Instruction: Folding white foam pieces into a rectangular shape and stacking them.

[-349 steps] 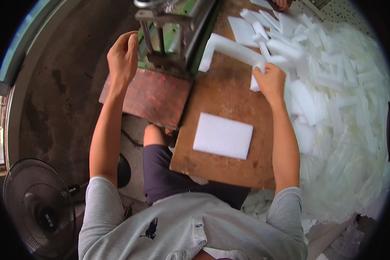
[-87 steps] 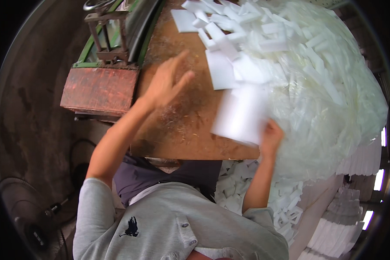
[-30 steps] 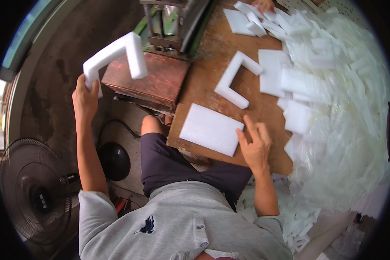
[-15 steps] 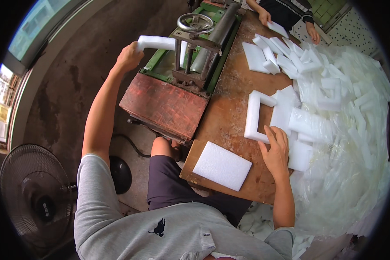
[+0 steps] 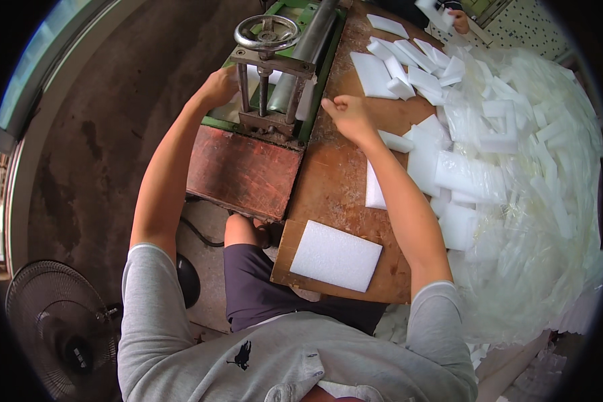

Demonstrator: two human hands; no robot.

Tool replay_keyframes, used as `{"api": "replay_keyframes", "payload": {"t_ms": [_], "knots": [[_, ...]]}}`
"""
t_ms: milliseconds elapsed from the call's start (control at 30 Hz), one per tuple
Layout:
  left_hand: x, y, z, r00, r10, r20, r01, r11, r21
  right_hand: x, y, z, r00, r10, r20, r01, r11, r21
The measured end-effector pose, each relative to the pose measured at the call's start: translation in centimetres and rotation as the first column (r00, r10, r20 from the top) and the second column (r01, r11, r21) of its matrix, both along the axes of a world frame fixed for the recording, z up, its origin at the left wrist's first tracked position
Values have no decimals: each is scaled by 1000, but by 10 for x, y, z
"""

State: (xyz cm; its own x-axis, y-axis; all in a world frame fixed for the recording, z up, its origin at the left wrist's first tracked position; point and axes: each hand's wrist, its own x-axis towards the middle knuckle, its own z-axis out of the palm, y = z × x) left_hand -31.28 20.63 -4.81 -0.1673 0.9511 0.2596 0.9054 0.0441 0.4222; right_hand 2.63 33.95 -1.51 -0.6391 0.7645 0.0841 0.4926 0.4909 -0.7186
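Note:
My left hand (image 5: 220, 88) is at the left side of a green roller press (image 5: 224, 110), closed on the end of a white foam frame (image 5: 269, 75). Much of that frame is hidden behind the press's uprights, and its far end shows near the right upright. On the right side of the press, my right hand (image 5: 352, 120) is held with curled fingers, its fingertips just short of the foam, nothing visible in them. A handwheel (image 5: 268, 32) tops the press. Partly under my right forearm lies another foam frame (image 5: 374, 187).
A flat white foam sheet (image 5: 336, 256) lies at the table's (image 5: 321, 194) near edge. Loose foam pieces (image 5: 375, 74) and a large heap in clear plastic (image 5: 516, 268) fill the right side. A co-worker's hand (image 5: 458, 21) holds foam at the back. A fan (image 5: 63, 328) stands left.
My left hand has pushed the foam frame rightward into the press. My right hand has left the frame on the table and moved up and left to the press. The co-worker's hands have shifted.

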Motion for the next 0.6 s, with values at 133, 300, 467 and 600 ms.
{"api": "replay_keyframes", "payload": {"t_ms": [133, 300, 467, 600], "knots": [[60, 2, 29, 975, -6, 224, -3, 999, 40, -12, 6, 9, 973, -119, 198, 106, 992, 73], [70, -37, 40, 816, 238, 526, -428, 861, 275, 35, 5, 42, 933, -282, 223, 180, 904, 388], [160, -104, 75, 756, 146, 638, -494, 767, 410, 135, -28, 81, 943, -332, -20, 299, 820, 489], [260, -162, 91, 687, 12, 726, -357, 877, 322, 191, -141, 87, 954, -291, -74, 299, 895, 331]]}}
